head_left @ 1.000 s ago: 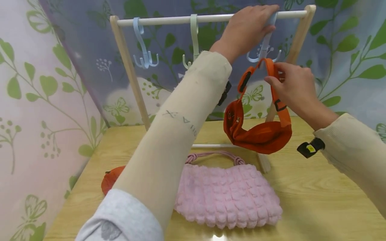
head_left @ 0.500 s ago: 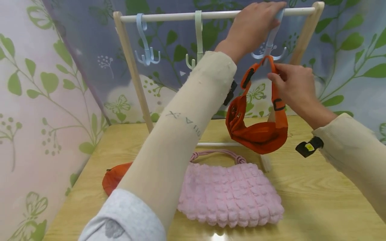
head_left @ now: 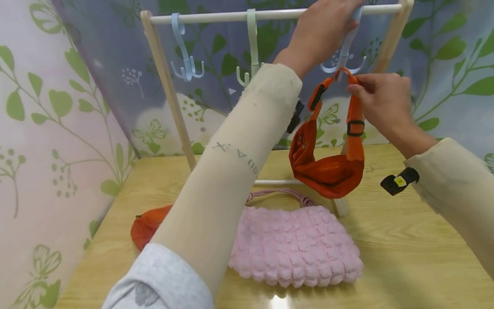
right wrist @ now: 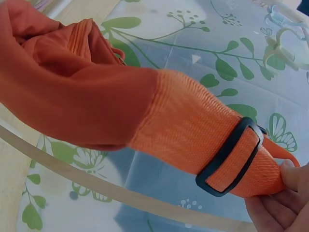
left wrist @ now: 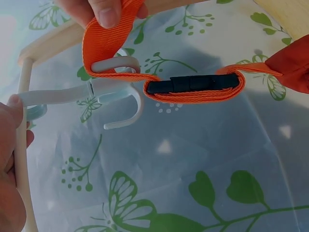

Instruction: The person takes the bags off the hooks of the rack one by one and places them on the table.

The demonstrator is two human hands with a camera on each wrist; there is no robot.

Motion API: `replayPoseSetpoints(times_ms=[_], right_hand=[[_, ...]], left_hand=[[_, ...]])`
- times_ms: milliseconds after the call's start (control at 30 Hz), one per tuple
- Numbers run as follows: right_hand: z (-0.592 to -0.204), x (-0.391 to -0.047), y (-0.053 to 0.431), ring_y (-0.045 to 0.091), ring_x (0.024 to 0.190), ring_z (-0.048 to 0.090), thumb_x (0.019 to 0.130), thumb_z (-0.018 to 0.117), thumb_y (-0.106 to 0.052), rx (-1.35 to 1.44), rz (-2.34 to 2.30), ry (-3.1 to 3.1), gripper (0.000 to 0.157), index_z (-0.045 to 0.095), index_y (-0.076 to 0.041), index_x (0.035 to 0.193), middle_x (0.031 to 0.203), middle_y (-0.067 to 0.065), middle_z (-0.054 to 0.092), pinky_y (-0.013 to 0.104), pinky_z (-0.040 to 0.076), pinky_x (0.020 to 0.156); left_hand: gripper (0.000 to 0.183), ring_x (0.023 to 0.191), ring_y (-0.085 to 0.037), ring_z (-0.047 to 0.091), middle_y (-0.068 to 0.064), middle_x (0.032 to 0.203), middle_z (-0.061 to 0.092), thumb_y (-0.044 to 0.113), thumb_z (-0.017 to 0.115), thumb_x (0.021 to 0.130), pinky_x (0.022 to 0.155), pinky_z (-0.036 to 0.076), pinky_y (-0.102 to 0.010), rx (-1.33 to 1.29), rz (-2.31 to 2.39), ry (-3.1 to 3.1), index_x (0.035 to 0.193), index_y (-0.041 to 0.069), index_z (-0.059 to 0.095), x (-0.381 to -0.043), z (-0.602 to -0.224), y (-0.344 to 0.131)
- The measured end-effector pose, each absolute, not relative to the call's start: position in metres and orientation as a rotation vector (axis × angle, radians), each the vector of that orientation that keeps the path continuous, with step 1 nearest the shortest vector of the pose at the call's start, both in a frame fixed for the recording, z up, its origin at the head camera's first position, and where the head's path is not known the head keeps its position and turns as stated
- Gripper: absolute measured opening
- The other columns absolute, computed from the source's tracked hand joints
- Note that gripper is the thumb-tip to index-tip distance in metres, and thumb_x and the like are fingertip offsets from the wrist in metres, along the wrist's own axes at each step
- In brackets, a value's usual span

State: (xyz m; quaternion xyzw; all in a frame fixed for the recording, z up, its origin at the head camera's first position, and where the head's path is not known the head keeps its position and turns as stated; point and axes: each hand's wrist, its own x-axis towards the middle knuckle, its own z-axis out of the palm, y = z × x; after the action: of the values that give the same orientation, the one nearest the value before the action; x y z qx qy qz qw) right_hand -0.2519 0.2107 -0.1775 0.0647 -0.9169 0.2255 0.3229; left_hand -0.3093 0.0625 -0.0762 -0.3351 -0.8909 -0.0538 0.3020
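Note:
High on the right, my left hand holds the top of a light-blue hook at the white rail. In the left wrist view its thumb lies on the hook's upper end. My right hand pinches the webbing strap of an orange waist bag just below that hook. One prong of the hook passes through the loop of the strap, and the bag hangs beneath. A black buckle shows on one side of the strap, a black slider on the other.
A blue hook and a green hook hang farther left on the rail. The rack's wooden legs stand on the table. A pink puffy handbag lies in front; another orange bag is partly behind my left forearm.
My right hand has slid slightly upward along the strap, closer to the hook. The waist bag has swung a little to hang straighter. My left hand stays at the hook's top.

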Motion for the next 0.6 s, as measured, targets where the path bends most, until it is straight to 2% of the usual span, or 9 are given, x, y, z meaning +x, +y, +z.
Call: replayPoseSetpoints(times_ms=[133, 267, 333, 433, 500, 600], right_hand=[[-0.176, -0.253, 0.209, 0.040, 0.090, 0.064, 0.098, 0.059, -0.030, 0.180, 0.574, -2.392, 0.035, 0.069, -0.004, 0.120, 0.101, 0.023, 0.070, 0.048, 0.037, 0.092], [-0.173, -0.254, 0.207, 0.037, 0.087, 0.064, 0.098, 0.059, -0.031, 0.166, 0.570, -2.372, 0.036, 0.070, -0.004, 0.119, 0.101, 0.022, 0.071, 0.032, 0.040, 0.077], [-0.171, -0.254, 0.207, 0.036, 0.088, 0.065, 0.098, 0.058, -0.032, 0.148, 0.574, -2.375, 0.036, 0.070, -0.004, 0.119, 0.103, 0.021, 0.071, 0.029, 0.040, 0.073], [-0.168, -0.255, 0.206, 0.036, 0.090, 0.065, 0.099, 0.057, -0.032, 0.132, 0.578, -2.385, 0.036, 0.069, -0.005, 0.120, 0.105, 0.020, 0.070, 0.032, 0.044, 0.077], [-0.167, -0.255, 0.205, 0.036, 0.091, 0.064, 0.099, 0.057, -0.032, 0.131, 0.575, -2.383, 0.036, 0.070, -0.005, 0.120, 0.105, 0.020, 0.070, 0.039, 0.043, 0.082], [-0.166, -0.254, 0.203, 0.036, 0.095, 0.065, 0.099, 0.057, -0.032, 0.118, 0.575, -2.373, 0.035, 0.070, -0.006, 0.119, 0.105, 0.019, 0.070, 0.035, 0.042, 0.079]], left_hand=[[0.047, 0.128, -0.003, 0.046, 0.007, 0.140, 0.050, 0.032, 0.039, 0.105, 0.104, 0.031, -0.012, -0.877, -0.191, -2.391, 0.151, 0.028, 0.035, -0.309, -0.078, 0.060], [0.046, 0.129, -0.002, 0.045, 0.006, 0.140, 0.050, 0.031, 0.041, 0.104, 0.104, 0.031, -0.012, -0.871, -0.234, -2.389, 0.150, 0.029, 0.037, -0.309, -0.079, 0.058], [0.046, 0.129, -0.002, 0.046, 0.005, 0.140, 0.050, 0.031, 0.041, 0.104, 0.104, 0.030, -0.012, -0.877, -0.241, -2.385, 0.150, 0.029, 0.037, -0.309, -0.079, 0.058], [0.046, 0.129, -0.002, 0.046, 0.005, 0.139, 0.051, 0.032, 0.041, 0.104, 0.104, 0.030, -0.012, -0.883, -0.241, -2.386, 0.149, 0.028, 0.038, -0.309, -0.079, 0.059], [0.045, 0.129, -0.002, 0.046, 0.005, 0.139, 0.051, 0.032, 0.041, 0.104, 0.104, 0.030, -0.011, -0.886, -0.250, -2.387, 0.149, 0.028, 0.039, -0.308, -0.079, 0.059], [0.045, 0.128, -0.002, 0.046, 0.005, 0.138, 0.051, 0.032, 0.041, 0.104, 0.104, 0.030, -0.011, -0.883, -0.258, -2.388, 0.148, 0.028, 0.039, -0.309, -0.080, 0.059]])
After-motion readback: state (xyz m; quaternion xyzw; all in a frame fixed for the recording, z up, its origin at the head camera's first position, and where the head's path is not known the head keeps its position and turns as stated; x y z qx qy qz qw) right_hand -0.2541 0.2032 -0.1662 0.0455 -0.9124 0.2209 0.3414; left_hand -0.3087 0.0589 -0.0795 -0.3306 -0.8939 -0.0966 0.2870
